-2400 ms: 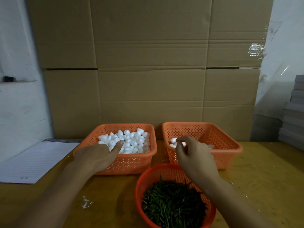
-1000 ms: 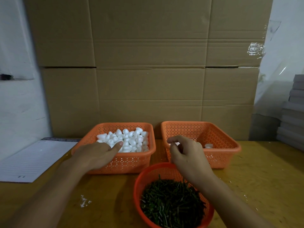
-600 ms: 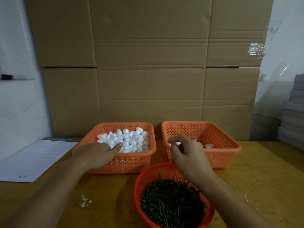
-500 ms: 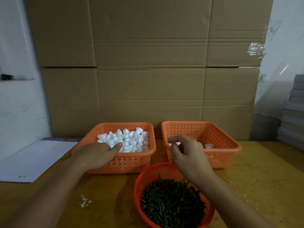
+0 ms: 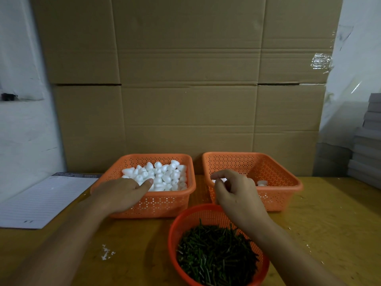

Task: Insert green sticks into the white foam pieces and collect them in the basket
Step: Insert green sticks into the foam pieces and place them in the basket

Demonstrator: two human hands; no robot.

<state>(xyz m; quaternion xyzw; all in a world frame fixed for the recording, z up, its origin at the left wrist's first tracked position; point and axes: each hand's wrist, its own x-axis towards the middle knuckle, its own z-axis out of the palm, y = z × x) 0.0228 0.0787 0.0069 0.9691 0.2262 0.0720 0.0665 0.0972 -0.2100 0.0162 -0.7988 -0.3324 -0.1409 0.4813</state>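
On the wooden table (image 5: 319, 223), seen from the head camera, the round orange basket (image 5: 175, 234) of green sticks (image 5: 216, 254) sits nearest the person, and everything else can be placed from it. Beyond it and to the left stands a square orange basket (image 5: 165, 203) heaped with white foam pieces (image 5: 162, 174). Beyond it and to the right stands a second square orange basket (image 5: 278, 178), nearly bare, with one small foam piece (image 5: 262, 183) lying toward its right side. The left hand (image 5: 121, 195) reaches over the near rim of the foam-filled basket, palm down, thumb stretched out so its tip touches the white heap; the other fingers are hidden beyond the knuckles, so I cannot tell whether they hold anything. The right hand (image 5: 237, 195) hangs above the far rim of the round basket and over the near left corner of the right-hand basket, its fingers curled narrowly inward, thumb and forefinger close together on something white (image 5: 219, 180) that shows between them. Left of the round basket, a few white crumbs (image 5: 106, 251) lie on the tabletop. Farther left, a lined paper sheet (image 5: 41, 199) lies flat at the table's edge. Behind both square baskets rises a wall of cardboard (image 5: 185, 89), and far to the right a stack of grey slabs (image 5: 369, 141) stands at the frame edge.
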